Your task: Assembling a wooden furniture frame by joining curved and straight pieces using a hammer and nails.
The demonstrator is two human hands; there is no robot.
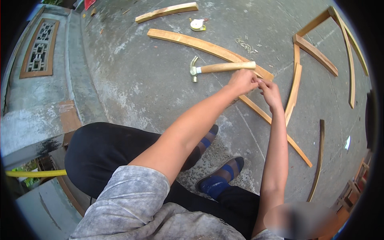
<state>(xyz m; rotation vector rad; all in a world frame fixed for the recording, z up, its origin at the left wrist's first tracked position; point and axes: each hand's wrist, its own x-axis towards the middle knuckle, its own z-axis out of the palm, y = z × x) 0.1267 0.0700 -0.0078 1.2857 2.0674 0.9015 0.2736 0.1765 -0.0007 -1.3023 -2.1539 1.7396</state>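
Note:
My left hand (242,82) and my right hand (271,95) meet over the ends of two wooden strips, the fingertips of both pinched together. Whatever they pinch is too small or hidden to make out. Just beyond my left hand lies a claw hammer (224,67) with a pale wooden handle, its head to the left and its handle end on a long wooden strip (188,40). A second, thinner wooden strip (298,151) runs from under my hands toward the lower right.
Small thin pieces like nails (247,45) lie scattered on the concrete floor beyond the hammer. Farther off are a white tape measure (197,25) and a short wooden piece (168,11). A wooden frame (316,54) spreads at the right, with a dark strip (319,160) nearer. A low wall (76,60) borders the left.

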